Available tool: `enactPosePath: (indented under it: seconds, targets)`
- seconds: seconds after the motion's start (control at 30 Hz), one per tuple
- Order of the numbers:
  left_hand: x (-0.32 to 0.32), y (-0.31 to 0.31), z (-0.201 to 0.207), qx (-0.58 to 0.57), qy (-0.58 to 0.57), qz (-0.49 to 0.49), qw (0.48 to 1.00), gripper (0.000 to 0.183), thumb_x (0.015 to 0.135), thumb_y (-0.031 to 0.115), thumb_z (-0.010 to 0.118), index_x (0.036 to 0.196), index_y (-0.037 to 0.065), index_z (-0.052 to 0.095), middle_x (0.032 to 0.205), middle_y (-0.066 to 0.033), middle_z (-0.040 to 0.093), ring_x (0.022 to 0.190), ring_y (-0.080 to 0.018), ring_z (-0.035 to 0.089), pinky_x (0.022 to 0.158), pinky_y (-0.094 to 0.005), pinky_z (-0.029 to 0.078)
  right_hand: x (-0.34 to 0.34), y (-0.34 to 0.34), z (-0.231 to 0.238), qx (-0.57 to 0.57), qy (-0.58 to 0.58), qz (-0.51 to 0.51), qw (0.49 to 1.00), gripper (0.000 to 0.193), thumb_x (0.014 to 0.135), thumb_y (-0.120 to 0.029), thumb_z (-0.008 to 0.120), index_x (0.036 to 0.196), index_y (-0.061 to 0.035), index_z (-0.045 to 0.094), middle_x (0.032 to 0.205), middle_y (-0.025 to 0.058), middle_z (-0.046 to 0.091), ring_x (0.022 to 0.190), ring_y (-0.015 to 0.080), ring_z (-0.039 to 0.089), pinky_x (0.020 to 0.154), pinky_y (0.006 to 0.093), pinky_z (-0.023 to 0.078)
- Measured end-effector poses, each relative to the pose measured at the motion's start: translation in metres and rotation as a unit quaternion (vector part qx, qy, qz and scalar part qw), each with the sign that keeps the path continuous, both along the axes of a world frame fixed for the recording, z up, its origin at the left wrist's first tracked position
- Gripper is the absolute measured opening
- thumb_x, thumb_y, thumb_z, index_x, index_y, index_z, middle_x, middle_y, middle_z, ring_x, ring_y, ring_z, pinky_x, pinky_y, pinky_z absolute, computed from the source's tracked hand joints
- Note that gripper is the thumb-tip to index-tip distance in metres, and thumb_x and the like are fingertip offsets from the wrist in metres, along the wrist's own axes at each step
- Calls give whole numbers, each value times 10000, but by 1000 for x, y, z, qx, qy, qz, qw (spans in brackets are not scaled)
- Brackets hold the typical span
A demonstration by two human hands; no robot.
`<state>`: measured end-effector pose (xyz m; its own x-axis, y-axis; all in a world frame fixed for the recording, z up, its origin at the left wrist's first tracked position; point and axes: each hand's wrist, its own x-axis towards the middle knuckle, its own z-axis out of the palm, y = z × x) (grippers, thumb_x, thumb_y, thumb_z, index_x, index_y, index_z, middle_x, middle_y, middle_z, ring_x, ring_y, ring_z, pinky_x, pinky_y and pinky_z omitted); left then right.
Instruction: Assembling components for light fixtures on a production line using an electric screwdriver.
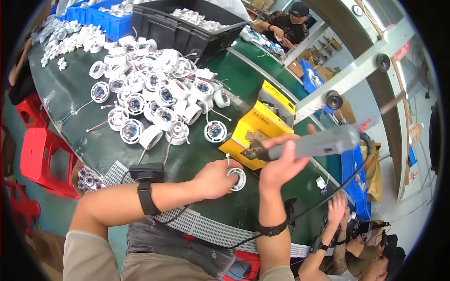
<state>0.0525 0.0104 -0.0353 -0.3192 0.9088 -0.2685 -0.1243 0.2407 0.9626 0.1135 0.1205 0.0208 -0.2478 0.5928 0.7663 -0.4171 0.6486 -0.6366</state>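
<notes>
My left hand (213, 180) is closed on a small round white plastic housing (240, 181), held low over the green table; a thin wire with a white plug stands up beside it. My right hand (276, 173) grips a grey corded electric screwdriver (323, 143), tilted so its front end points left at the metal bracket of a yellow box (269, 122). The box has an open top and looks like a screw feeder. Whether the bit touches it I cannot tell. Beyond my left hand lies a heap of similar white housings (165, 118), many showing blue circuit boards and wires.
A black crate (164, 35) and a blue crate (112, 23) of white parts stand at the back. The screwdriver's cord crosses right of my arm. Red stools (42, 157) stand left. A co-worker's hands (337, 210) are at the right; another person (290, 28) sits across.
</notes>
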Motion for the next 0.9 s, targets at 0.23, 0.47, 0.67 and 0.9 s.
enactPosePath:
  seconds: [0.23,0.47,0.67,0.9]
  targets:
    - [-2,-1,-5,-7,38,6,999,351,832,96,574,1166,-6,598,972,-144,683,743,-179,696,672,-286,561,-18,6,6,-44,10,-34,998,448,956,-145,412,1353,12,277,637,59,461,469,146,474,475,271,428]
    - [-3,-1,-5,14,60,1,998,369,785,203,614,1113,34,640,883,-162,692,696,-227,690,708,-340,544,-23,8,8,-31,9,-35,999,387,960,-155,434,1294,11,332,624,50,458,469,136,467,465,264,420]
    - [-5,-2,1,-8,49,-7,999,347,820,113,592,1141,-18,598,980,-151,678,722,-178,692,661,-281,566,-23,12,9,-46,-13,-17,999,320,956,-145,445,1226,6,362,623,50,455,461,145,466,457,272,419]
    - [-6,1,0,-18,-37,12,999,327,844,62,578,1149,-56,572,1055,-159,643,832,-193,678,683,-283,597,-10,1,7,-125,2,25,992,307,958,-157,429,1230,-32,360,638,56,440,451,150,443,436,296,410]
